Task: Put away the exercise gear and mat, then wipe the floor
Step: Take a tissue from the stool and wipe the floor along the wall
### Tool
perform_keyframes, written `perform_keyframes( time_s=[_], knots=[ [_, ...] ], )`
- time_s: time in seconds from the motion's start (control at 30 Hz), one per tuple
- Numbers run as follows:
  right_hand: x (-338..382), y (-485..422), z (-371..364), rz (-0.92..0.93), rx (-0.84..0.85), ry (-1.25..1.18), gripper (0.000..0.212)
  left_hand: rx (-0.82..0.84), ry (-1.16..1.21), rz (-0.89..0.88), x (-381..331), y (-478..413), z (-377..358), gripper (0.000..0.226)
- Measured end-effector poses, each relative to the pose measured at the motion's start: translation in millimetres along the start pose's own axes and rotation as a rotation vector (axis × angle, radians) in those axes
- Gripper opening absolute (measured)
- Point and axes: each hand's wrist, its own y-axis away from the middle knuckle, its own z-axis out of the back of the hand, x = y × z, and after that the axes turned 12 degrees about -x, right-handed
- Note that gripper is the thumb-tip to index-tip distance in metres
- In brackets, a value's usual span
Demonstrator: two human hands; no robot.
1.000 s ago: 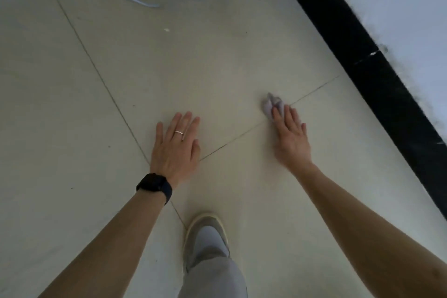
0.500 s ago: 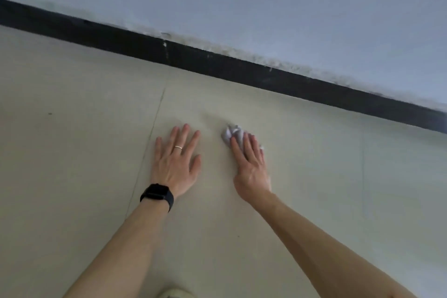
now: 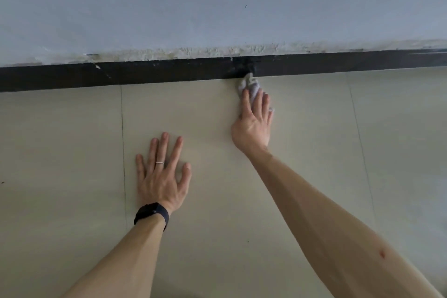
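Wiping step in hand, no gear or mat in view: right hand (image 3: 254, 123) presses a crumpled pale cloth (image 3: 250, 84) onto the tiled floor (image 3: 314, 152) with straight, flat fingers, the cloth's far end touching the black baseboard (image 3: 169, 71). Left hand (image 3: 160, 176) lies spread and flat on the tile, bracing, holding nothing. Next move likely calls for drawing the cloth along the baseboard edge under steady downward pressure, without letting the wad slip free.

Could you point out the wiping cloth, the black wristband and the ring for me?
cloth (image 3: 250, 84), head view, on its crumpled front end.
wristband (image 3: 151, 213), head view, on the top of the strap.
ring (image 3: 160, 163), head view, on the band's visible middle.
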Motion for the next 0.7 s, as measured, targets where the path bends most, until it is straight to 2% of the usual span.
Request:
perform_keyframes(
  time_s=[0.1,0.13,0.17,0.2,0.27,0.33,0.37,0.43,0.5,0.6,0.67,0.7],
  knots=[
    [31,40,-23,0.638,0.262,-0.002,0.076,-0.002,-0.014,-0.011,1,1,-3,0.063],
    [31,45,-26,0.765,0.316,0.018,0.073,-0.009,-0.015,-0.015,2,1,-5,0.063],
    [24,47,-23,0.809,0.325,0.023,0.07,-0.013,-0.011,-0.014,2,0,-5,0.062],
    [12,49,-17,0.782,0.298,0.021,0.069,-0.008,-0.006,-0.009,2,0,-5,0.062],
    [-28,65,2,0.594,0.189,0.011,0.072,-0.001,0.0,0.002,1,0,-1,0.063],
    [-74,104,22,0.393,0.078,0.027,0.075,0.007,0.008,0.012,-2,-2,1,0.063],
    [-93,133,30,0.356,0.064,0.052,0.075,0.012,0.012,0.01,-2,-1,1,0.063],
    [-118,196,42,0.469,0.131,0.084,0.074,0.007,0.01,0.008,-2,0,2,0.064],
    [-133,248,48,0.695,0.296,0.106,0.077,0.014,0.004,0.016,-3,0,1,0.065],
    [-151,256,51,0.955,0.423,0.087,0.067,0.012,-0.016,0.002,-2,2,2,0.067],
    [-158,220,50,0.977,0.369,0.063,0.064,0.017,-0.021,0.0,-3,1,2,0.068],
    [-158,197,49,0.889,0.309,0.056,0.067,0.02,-0.02,0.001,-3,1,2,0.068]
  ],
)
